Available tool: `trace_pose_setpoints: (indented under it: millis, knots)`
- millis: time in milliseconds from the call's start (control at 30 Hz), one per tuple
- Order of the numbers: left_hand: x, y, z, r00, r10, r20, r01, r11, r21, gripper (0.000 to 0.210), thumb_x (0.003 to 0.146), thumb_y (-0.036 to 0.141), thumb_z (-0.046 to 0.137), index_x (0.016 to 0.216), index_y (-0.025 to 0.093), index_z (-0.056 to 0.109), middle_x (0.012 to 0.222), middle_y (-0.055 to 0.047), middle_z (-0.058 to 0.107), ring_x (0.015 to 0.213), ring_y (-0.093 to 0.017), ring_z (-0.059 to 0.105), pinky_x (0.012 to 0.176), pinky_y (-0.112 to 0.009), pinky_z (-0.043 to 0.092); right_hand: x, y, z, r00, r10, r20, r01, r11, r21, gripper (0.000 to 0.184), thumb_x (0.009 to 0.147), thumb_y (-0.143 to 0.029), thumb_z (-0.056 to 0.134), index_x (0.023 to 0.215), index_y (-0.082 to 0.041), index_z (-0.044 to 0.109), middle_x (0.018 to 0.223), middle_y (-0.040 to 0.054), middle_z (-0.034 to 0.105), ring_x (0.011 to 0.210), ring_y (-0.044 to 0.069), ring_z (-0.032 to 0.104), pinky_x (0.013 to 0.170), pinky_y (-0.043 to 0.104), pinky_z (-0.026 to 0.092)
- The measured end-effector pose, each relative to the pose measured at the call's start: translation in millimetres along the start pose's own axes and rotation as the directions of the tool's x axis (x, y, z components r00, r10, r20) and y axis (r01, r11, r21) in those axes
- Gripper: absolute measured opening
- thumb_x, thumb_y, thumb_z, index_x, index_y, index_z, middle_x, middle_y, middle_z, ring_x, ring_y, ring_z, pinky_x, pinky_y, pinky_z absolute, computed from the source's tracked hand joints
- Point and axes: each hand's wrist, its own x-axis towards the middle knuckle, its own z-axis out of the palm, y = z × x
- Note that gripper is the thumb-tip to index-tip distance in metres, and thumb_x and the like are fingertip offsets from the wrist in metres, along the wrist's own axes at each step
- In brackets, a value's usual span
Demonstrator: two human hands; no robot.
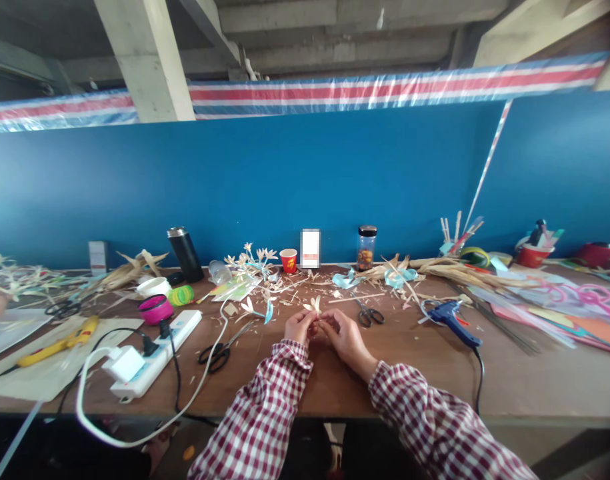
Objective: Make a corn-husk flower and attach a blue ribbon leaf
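Note:
Close together over the middle of the table, my left hand (299, 326) and my right hand (347, 337) both have their fingers pinched at the base of a small cream flower (313, 305). Its pale petals stick up above the fingertips; whatever stem it has is hidden. Another flower with a blue-wrapped stem (265, 311) lies to the left of my hands. Black-handled scissors (215, 357) rest nearer me on the left, and a second pair (369, 315) lies beyond my right hand. Dry husk scraps (295, 288) are scattered behind the flower.
A blue glue gun (447, 319) lies right, its cord over the front edge. A white power strip (157, 360) with cables stands left, near a yellow glue gun (59, 343). A red cup (288, 261), a jar (367, 248) and a black flask (185, 255) line the back.

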Motion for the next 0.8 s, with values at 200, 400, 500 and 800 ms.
trace_pose_setpoints:
  millis: [200,400,500,800]
  knots:
    - [-4.2,2.1,2.2,1.0,-0.009,0.016,0.008,1.0,0.007,0.017,0.055,0.022,0.076,0.059,0.011,0.063,0.05,0.001,0.057,0.04,-0.004,0.047,0.038,-0.015,0.039,-0.3,-1.7,-1.1,1.0,-0.001,-0.001,0.001,1.0,0.013,0.015,0.081,-0.032,0.051,0.085,-0.018,0.056,0.077,0.0034,0.065,0.067,0.016,0.061,0.062,0.026,0.048]
    - [-3.6,1.3,1.4,0.999,-0.008,0.037,0.008,1.0,0.003,0.016,0.057,0.023,0.074,0.058,0.01,0.064,0.051,0.0,0.057,0.042,-0.004,0.047,0.039,-0.014,0.04,-0.1,1.0,0.2,1.0,0.001,-0.001,-0.001,1.0,0.009,0.015,0.081,-0.031,0.051,0.084,-0.018,0.056,0.077,0.0038,0.065,0.069,0.017,0.061,0.063,0.027,0.047]
    - [-3.4,1.3,1.1,0.999,-0.004,0.044,0.004,1.0,0.003,0.018,0.056,0.024,0.075,0.058,0.01,0.064,0.052,0.0,0.057,0.042,-0.004,0.047,0.039,-0.014,0.039,0.0,0.0,-0.1,1.0,0.008,0.006,-0.008,1.0,0.001,0.014,0.081,-0.031,0.051,0.083,-0.018,0.056,0.077,0.0041,0.065,0.068,0.017,0.061,0.063,0.027,0.048]
    - [-3.2,1.1,1.3,0.999,0.004,0.047,-0.005,1.0,0.018,0.022,0.051,0.026,0.078,0.055,0.011,0.061,0.048,0.002,0.054,0.04,-0.004,0.045,0.038,-0.015,0.037,0.0,0.5,0.8,1.0,0.019,0.016,-0.02,1.0,0.003,0.015,0.081,-0.032,0.051,0.083,-0.018,0.056,0.077,0.0044,0.065,0.069,0.017,0.061,0.062,0.028,0.048]
